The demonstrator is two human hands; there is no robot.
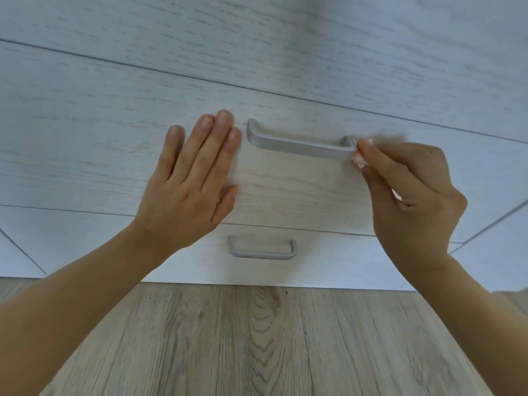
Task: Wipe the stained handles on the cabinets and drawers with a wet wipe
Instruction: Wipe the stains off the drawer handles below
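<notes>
The right hand point(411, 201), at the right of the frame, pinched a small crumpled wet wipe point(360, 155) between thumb and fingertips and pressed it against the right end of the upper drawer handle point(300, 144), a grey bar at the centre of the frame. The wipe looked pale with orange-pink marks, which could be picked-up stain or print; the blur made it hard to tell. The left hand point(188, 184) lay flat and relaxed, fingers straight, against the drawer front point(285, 190) just left of that handle, apparently bracing the drawer, and it held nothing.

The visible length of the upper handle showed no clear stain, so the wiping of it seemed well along, with the wipe working at the last corner near the right post. That is a judgement only, since the underside of the bar was hidden.

A second, shorter lower drawer handle point(261, 248) sat below, at the lower centre above the wooden floor point(257, 338). Nothing touched it, and whether it was clean could not be told. Other cabinet fronts ran off the frame's edges, so further handles likely remained.
</notes>
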